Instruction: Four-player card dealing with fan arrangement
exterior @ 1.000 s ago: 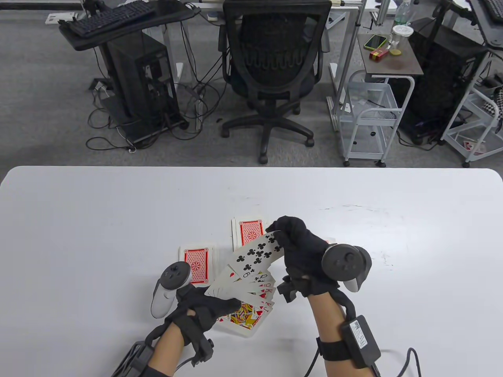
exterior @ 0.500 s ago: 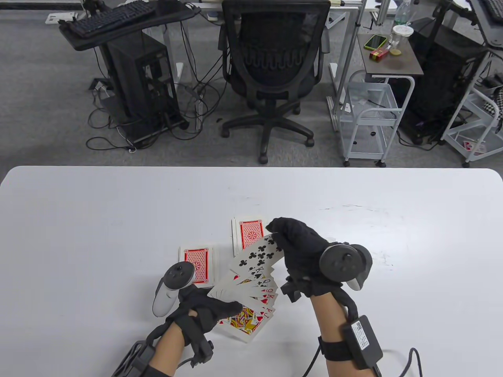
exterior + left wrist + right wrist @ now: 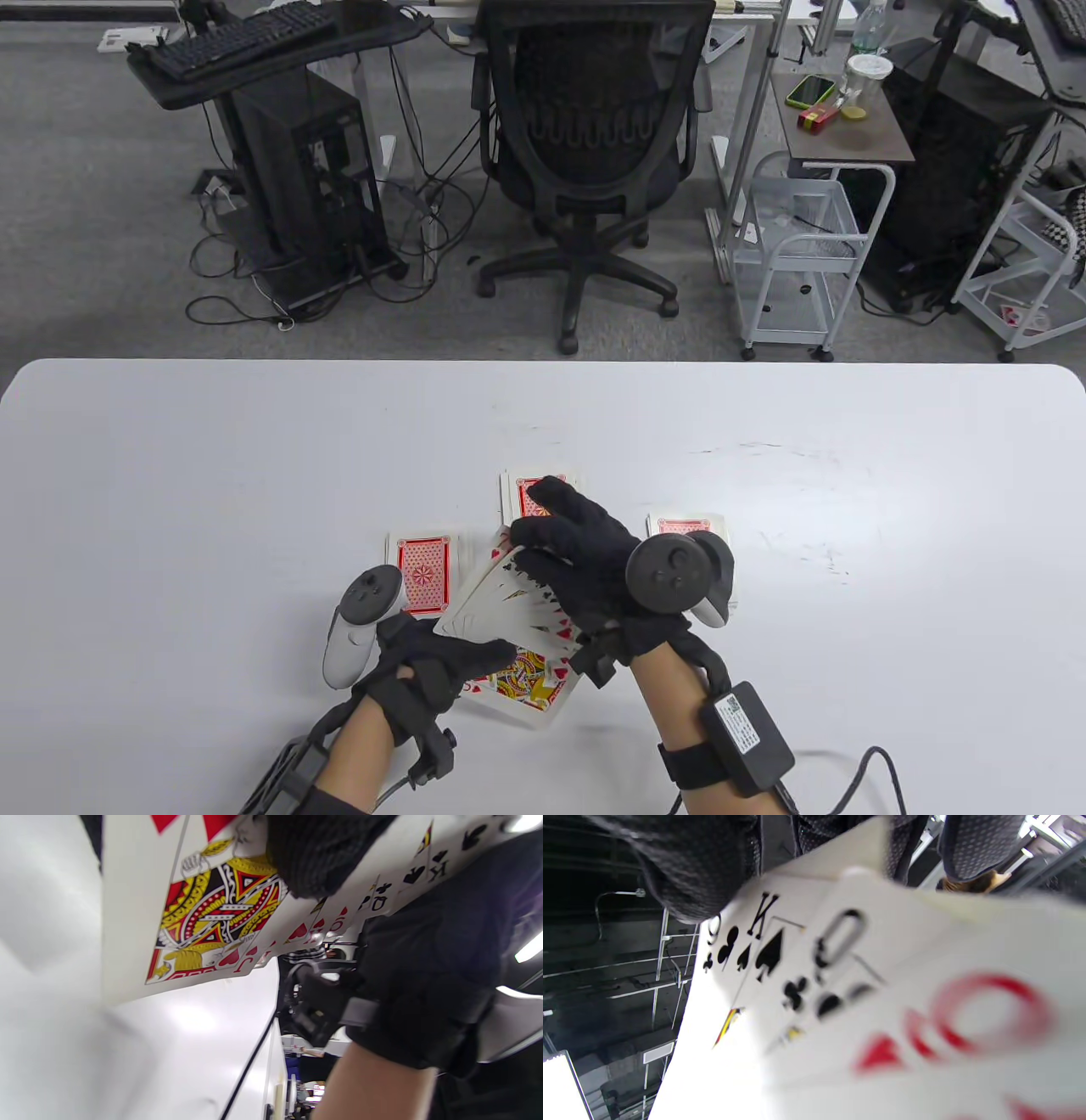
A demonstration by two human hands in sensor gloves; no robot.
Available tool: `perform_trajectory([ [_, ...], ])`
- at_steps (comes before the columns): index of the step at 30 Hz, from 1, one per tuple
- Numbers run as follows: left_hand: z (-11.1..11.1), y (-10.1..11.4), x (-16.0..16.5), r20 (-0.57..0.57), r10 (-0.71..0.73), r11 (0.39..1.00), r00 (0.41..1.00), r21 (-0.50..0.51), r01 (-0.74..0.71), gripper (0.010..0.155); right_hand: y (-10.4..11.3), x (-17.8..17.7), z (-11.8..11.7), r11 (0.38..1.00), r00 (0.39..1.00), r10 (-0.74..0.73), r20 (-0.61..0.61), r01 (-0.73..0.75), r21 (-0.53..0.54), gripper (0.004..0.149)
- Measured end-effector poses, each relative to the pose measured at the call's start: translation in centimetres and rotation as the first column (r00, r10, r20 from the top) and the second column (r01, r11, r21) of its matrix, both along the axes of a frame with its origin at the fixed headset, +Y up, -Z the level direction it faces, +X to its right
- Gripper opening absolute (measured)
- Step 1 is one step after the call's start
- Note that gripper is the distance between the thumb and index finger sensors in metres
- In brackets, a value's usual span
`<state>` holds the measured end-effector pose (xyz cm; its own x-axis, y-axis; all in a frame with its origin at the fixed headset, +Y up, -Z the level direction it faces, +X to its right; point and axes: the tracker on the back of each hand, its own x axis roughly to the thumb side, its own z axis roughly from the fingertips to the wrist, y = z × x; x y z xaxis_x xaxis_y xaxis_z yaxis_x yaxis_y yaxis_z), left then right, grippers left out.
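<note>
1. The white bench [image 3: 254,475] fills the lower half of the table view; on it lie three face-down stacks of red-backed cards: a left stack [image 3: 424,573], a middle stack [image 3: 522,497] partly hidden by the right fingers, and a right stack [image 3: 687,526] partly behind the right tracker; beyond the bench stand a black office chair [image 3: 590,144], a black computer tower [image 3: 297,178] amid floor cables, and a white wire cart [image 3: 797,255].
2. Both forearms come in from the bottom edge and meet near the bench's middle front; the left hand [image 3: 433,671] sits low with its thumb pointing right; the right hand [image 3: 585,564] reaches across from the right, back upward.
3. The left hand's thumb and fingers are clamped on the base of a fan of cards [image 3: 509,620], face up; the jack of hearts [image 3: 203,912] is the front card, the thumb pressing on it.
4. The right hand lies over the fan's upper edge, fingers [image 3: 551,518] curled onto the cards; the right wrist view shows a king of spades [image 3: 763,938] and a queen of clubs [image 3: 835,950] pinched under the glove.
</note>
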<state>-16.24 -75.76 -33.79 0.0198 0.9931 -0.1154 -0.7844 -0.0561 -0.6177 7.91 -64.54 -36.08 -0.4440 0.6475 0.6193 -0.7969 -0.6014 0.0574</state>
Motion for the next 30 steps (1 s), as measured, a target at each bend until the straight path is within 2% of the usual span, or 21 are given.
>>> perform_trajectory([
  [3,0.1,0.3,-0.6,-0.069,0.123,0.992,0.99,-0.003,-0.124,0.056,-0.5,1.5,-0.6,0.99,0.995,-0.071,0.074,0.079,-0.116,0.061],
  [5,0.1,0.2,-1.0,-0.115,0.182,0.983,0.976,-0.009,-0.184,0.056,-1.0,1.8,-1.0,0.98,0.996,-0.013,0.09,0.031,-0.199,0.066],
  [7,0.1,0.1,-1.3,-0.154,0.233,0.971,0.96,-0.022,-0.239,0.056,-1.7,1.5,-1.2,0.964,0.995,0.079,0.054,-0.062,-0.26,0.065],
  [10,0.2,0.0,-1.6,-0.206,0.248,0.966,0.947,-0.022,-0.257,0.057,-2.2,0.2,-1.1,0.973,0.999,0.03,0.012,-0.026,-0.231,0.057],
  [12,0.3,0.1,-1.9,-0.262,0.258,0.962,0.93,-0.012,-0.271,0.057,-2.3,-0.3,-0.8,0.98,0.999,-0.015,0.035,0.022,-0.197,0.058],
  [14,0.5,0.0,-2.1,-0.316,0.271,0.956,0.909,-0.017,-0.291,0.058,-2.0,-0.6,-0.6,0.99,1.0,-0.002,0.027,0.005,-0.139,0.059],
  [16,0.5,0.0,-2.1,-0.323,0.262,0.959,0.909,-0.017,-0.282,0.058,-1.9,-0.8,-0.4,0.993,1.0,0.012,0.008,-0.011,-0.114,0.06],
  [21,0.8,-0.2,-2.1,-0.379,0.276,0.948,0.883,-0.046,-0.316,0.058,-2.0,-1.4,0.2,0.998,0.998,0.055,0.023,-0.055,-0.027,0.054],
  [26,0.7,-0.3,-2.2,-0.372,0.27,0.95,0.888,-0.044,-0.308,0.058,-2.0,-1.6,0.5,0.999,0.999,0.014,0.033,-0.015,0.035,0.049],
  [30,0.7,-0.2,-2.1,-0.344,0.256,0.959,0.903,-0.029,-0.283,0.058,-1.9,-1.5,0.5,0.999,0.999,-0.003,0.042,0.002,0.035,0.048],
])
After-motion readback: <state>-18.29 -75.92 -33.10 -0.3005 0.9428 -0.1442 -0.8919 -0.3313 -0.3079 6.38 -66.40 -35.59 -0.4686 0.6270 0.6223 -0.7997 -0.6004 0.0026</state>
